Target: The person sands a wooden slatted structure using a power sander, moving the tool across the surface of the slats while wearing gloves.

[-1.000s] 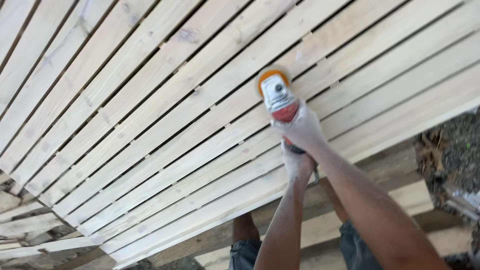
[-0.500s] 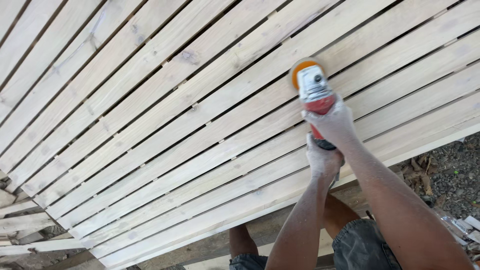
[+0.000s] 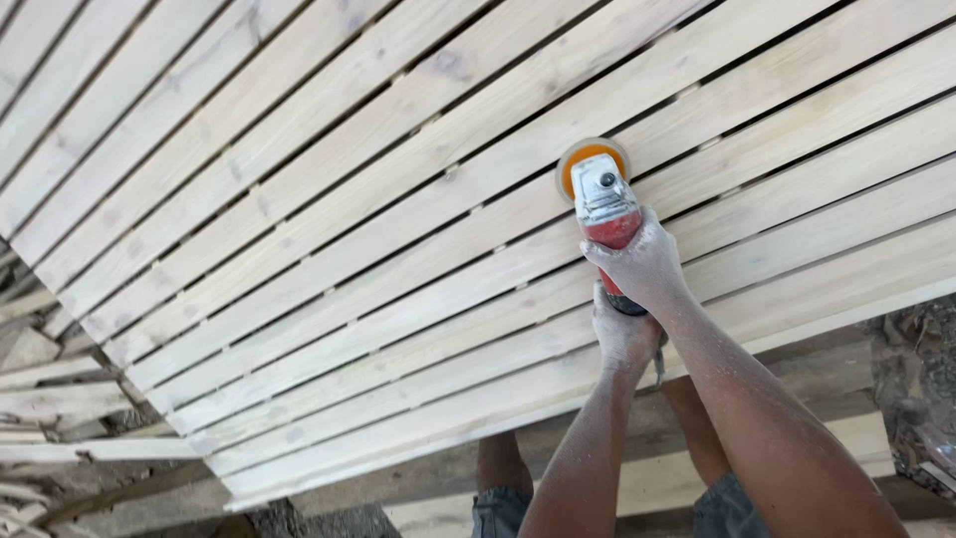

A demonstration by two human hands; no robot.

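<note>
One angle grinder (image 3: 604,214) is in use, gripped by two hands, both powdered with pale dust. The right hand (image 3: 642,264) is wrapped tight round the red body just behind the grey gear head; the left hand (image 3: 623,334) is clenched on the dark rear end of the tool, at about 6 o'clock from the right hand. The grinder points toward 12 o'clock, and its single orange disc (image 3: 590,157) lies flat against the slatted wooden panel (image 3: 329,249), right of the middle of the view. The panel is made of roughly a dozen pale slats running from 8 o'clock up to 2 o'clock, with dark gaps between them. Below its near edge, at 6 o'clock, two bare knees (image 3: 503,463) and grey shorts show. At 8 o'clock a loose pile of wooden offcuts (image 3: 50,399) lies beside the panel's corner.
</note>
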